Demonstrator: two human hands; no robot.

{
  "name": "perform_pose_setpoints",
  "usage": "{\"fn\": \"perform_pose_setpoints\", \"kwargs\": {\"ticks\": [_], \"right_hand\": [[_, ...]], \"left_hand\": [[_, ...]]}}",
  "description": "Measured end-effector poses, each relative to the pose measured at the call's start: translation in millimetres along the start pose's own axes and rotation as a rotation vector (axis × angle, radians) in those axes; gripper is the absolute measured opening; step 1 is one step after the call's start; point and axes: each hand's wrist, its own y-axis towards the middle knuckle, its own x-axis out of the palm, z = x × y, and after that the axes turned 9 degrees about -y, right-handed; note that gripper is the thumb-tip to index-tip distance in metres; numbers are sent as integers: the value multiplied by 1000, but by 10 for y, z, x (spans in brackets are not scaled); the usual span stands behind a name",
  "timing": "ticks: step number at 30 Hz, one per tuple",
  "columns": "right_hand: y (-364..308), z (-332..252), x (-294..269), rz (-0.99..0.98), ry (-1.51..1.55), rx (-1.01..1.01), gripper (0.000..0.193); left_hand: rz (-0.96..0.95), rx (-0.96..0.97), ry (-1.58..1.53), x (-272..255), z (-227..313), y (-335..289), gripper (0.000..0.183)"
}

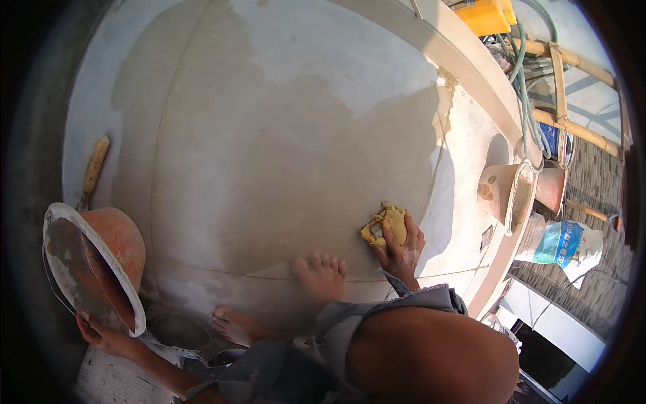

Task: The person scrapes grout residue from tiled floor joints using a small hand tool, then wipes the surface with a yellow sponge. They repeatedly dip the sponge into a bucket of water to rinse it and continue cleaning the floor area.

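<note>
Yellow sponge sits in my right hand, fingers curled over it, apparently against the wet floor, right of my bare feet. In my head view, I judge wiping is under way; next calls for even pressure. My left hand grips the tilted orange bucket's rim, well apart from the sponge.
</note>
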Motion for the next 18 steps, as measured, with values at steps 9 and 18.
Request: {"fn": "perform_pose_setpoints", "kwargs": {"ticks": [9, 18], "right_hand": [[2590, 1319, 110, 207, -71, 588, 58], [-695, 312, 130, 66, 42, 351, 58]], "left_hand": [[-44, 77, -34, 43, -185, 132, 50], [11, 47, 91, 9, -116, 183, 49]]}}
